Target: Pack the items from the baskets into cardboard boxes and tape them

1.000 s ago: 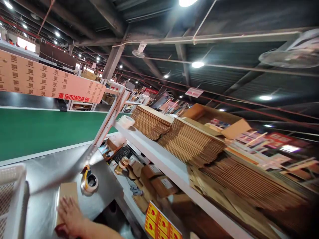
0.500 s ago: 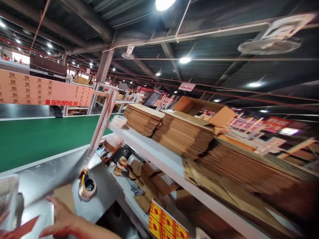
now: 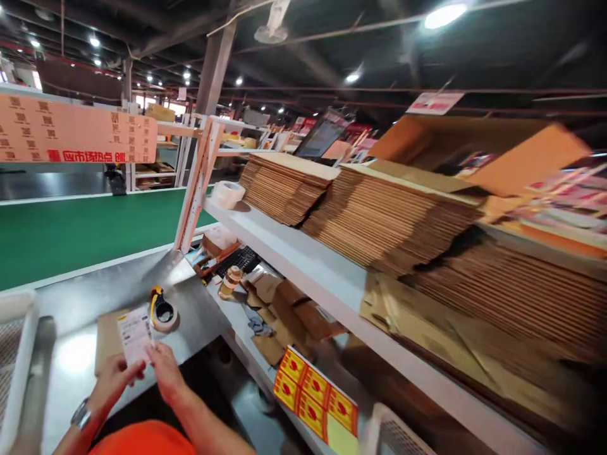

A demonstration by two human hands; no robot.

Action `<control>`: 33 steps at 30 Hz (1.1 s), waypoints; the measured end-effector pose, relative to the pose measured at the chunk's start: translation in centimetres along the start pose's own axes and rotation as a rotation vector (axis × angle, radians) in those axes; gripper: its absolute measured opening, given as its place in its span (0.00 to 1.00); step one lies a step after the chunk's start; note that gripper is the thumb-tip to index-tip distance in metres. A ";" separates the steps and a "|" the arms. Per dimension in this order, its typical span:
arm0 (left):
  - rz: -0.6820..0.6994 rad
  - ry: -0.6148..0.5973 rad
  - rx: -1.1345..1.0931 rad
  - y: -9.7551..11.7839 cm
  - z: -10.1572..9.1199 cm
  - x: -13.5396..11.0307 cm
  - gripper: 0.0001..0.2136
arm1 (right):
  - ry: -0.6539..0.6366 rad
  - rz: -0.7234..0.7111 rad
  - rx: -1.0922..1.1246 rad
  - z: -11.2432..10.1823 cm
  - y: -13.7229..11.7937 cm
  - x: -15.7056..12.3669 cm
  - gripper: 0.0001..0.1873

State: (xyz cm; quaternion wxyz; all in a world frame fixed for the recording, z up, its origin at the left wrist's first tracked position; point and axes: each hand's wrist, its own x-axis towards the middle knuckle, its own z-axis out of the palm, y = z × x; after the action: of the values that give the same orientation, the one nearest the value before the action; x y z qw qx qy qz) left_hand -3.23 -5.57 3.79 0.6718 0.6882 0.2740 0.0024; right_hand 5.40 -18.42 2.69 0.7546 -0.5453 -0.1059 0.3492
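Observation:
A white printed shipping label (image 3: pixel 134 330) is held up over the metal worktop. My right hand (image 3: pixel 165 371) pinches its lower right corner. My left hand (image 3: pixel 112 380), with a watch on the wrist, has its fingers closed at the label's lower left edge. Behind the label, a flat brown cardboard piece (image 3: pixel 107 344) lies on the worktop, partly covered. Just beyond my right hand rests a tape dispenser (image 3: pixel 160 303) with yellow and black parts and a roll of tape.
A white basket (image 3: pixel 29 341) stands at the left of the metal worktop (image 3: pixel 190 303). Behind runs a green conveyor belt (image 3: pixel 95 234). On the right, a shelf holds cardboard stacks (image 3: pixel 389 218) and a tape roll (image 3: pixel 227 193). Below are a jar (image 3: pixel 230 282) and a keyboard (image 3: pixel 239 260).
The view has tilted down and shifted. My right hand has come in beside the left, both at the label. Earlier one spread hand was over the worktop, with something reddish near it.

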 end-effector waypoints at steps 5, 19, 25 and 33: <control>-0.006 0.049 -0.132 2.2 5.6 -0.4 0.27 | 0.112 0.064 0.042 -6.1 -2.8 -4.2 0.32; -0.072 0.123 -0.253 2.0 14.7 -2.6 0.19 | 0.108 0.167 0.088 -14.7 -3.7 -9.6 0.32; -0.062 0.139 -0.238 1.5 15.5 -2.9 0.21 | 0.096 0.139 0.032 -15.8 -3.1 -9.6 0.32; 0.142 0.406 0.020 -0.3 16.1 -3.5 0.30 | 0.100 0.002 -0.212 -16.6 -3.1 -8.8 0.27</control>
State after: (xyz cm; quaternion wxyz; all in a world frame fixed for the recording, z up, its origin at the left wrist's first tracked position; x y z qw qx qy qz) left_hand -0.30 -21.82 3.23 0.5942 0.6977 0.3546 0.1856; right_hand 9.14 -37.00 1.05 0.6968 -0.6388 -0.1041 0.3091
